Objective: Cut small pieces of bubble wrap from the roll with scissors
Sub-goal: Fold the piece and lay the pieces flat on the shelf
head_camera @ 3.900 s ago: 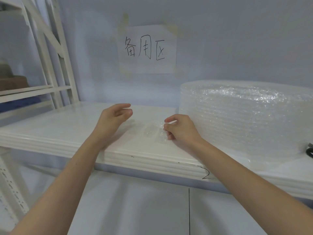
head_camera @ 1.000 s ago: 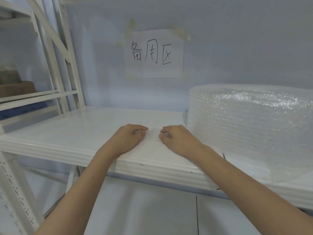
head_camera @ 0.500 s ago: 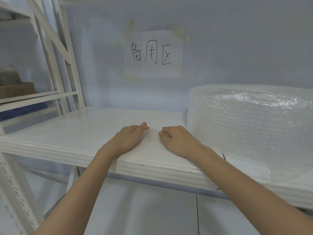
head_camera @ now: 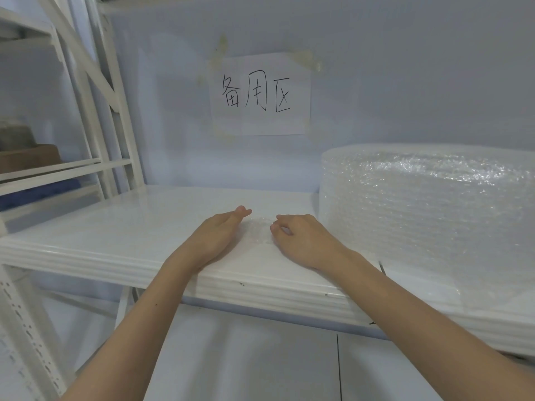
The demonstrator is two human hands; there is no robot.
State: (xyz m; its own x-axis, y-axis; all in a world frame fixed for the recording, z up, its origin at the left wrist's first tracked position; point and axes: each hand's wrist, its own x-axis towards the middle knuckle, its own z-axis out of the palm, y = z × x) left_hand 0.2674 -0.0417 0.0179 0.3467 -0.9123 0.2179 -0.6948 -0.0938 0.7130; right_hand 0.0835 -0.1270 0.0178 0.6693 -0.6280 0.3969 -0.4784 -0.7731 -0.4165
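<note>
- At far left we see a white rack (head_camera: 95, 117), with brown and blue things on its shelves too blurred to name
- A white shelf (head_camera: 115, 235) runs across in front of us, and both our forearms reach over its front edge
- Our left hand (head_camera: 215, 235) lies on the shelf with fingers stretched out and together, open, its inner edge touching a small piece (head_camera: 260, 231) of bubble wrap
- The piece lies flat on the shelf between our two hands
- On the wall behind hangs a taped paper sign (head_camera: 260, 94) with handwritten characters
- Our right hand (head_camera: 301, 238) rests on the piece's right side, fingers curled under; whether they pinch the wrap we cannot tell
- The roll (head_camera: 428, 227) stands on end on the shelf just right of that hand, its loose end spread along the front edge
- A thin dark object (head_camera: 382, 267) shows by our right forearm, too small to name
</note>
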